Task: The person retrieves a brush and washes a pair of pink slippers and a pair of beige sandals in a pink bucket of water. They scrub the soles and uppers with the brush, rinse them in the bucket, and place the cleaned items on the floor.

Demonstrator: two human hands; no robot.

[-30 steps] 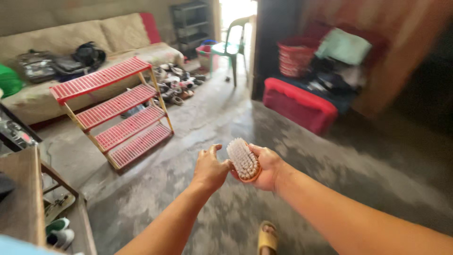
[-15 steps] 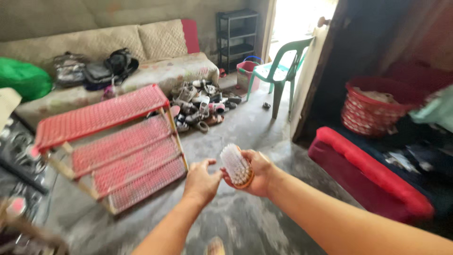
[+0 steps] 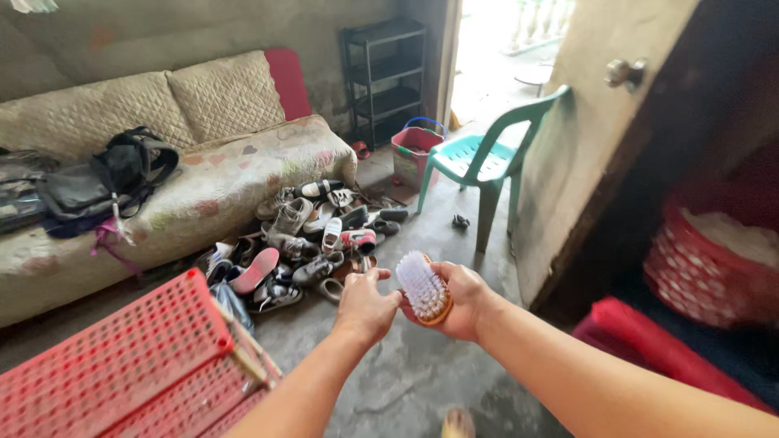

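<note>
My right hand (image 3: 462,302) grips a scrub brush (image 3: 422,287) with white bristles and an orange-brown back, bristles facing me. My left hand (image 3: 363,307) is right beside it, fingers loosely curled, thumb and fingertips touching the brush's near edge. Both hands hover over the concrete floor (image 3: 406,373). Just beyond them lies a pile of shoes and sandals (image 3: 312,239).
A red slatted shoe rack (image 3: 122,365) stands at lower left. A quilted sofa (image 3: 203,174) with black bags (image 3: 105,178) runs along the left. A green plastic chair (image 3: 487,158), a red bucket (image 3: 415,154), a black shelf (image 3: 385,77), an open door (image 3: 592,138) and a red basket (image 3: 706,268) are around.
The view has swung rightward and moved closer to the shoe pile and doorway. The rack slid to the lower left. My hands keep the same hold on the brush.
</note>
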